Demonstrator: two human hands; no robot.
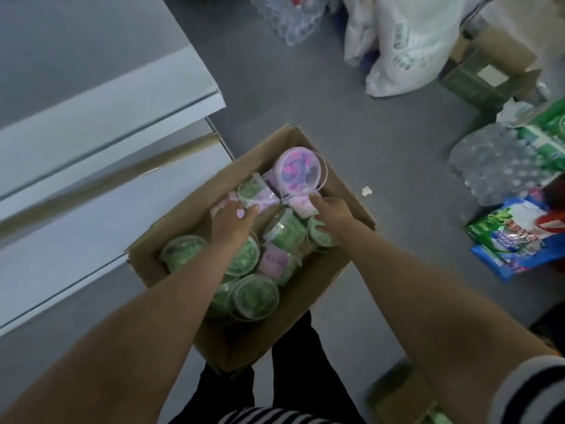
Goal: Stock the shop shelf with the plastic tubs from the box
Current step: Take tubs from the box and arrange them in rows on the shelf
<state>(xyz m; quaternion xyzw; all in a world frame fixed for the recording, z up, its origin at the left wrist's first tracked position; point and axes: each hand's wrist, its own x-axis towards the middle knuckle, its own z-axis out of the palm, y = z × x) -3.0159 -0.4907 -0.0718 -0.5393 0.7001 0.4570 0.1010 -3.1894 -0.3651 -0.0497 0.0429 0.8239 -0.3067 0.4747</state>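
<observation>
An open cardboard box (333,270) stands on the grey floor at my feet. It holds several clear plastic tubs with green contents (253,296) and one upright tub with pink and blue contents (298,171) at the far end. Between them lies a tub on its side with a lilac label (269,200). My left hand (232,218) reaches into the box, its fingers curled on that lying tub from the left. My right hand (331,209) holds the same tub from the right, fingers curled at its end.
White shop shelves (101,123) run along the left. On the floor to the right lie wrapped water bottle packs (495,166), green and blue bags (516,240), a white sack (406,41) and another carton (486,75). Grey floor lies open beyond the box.
</observation>
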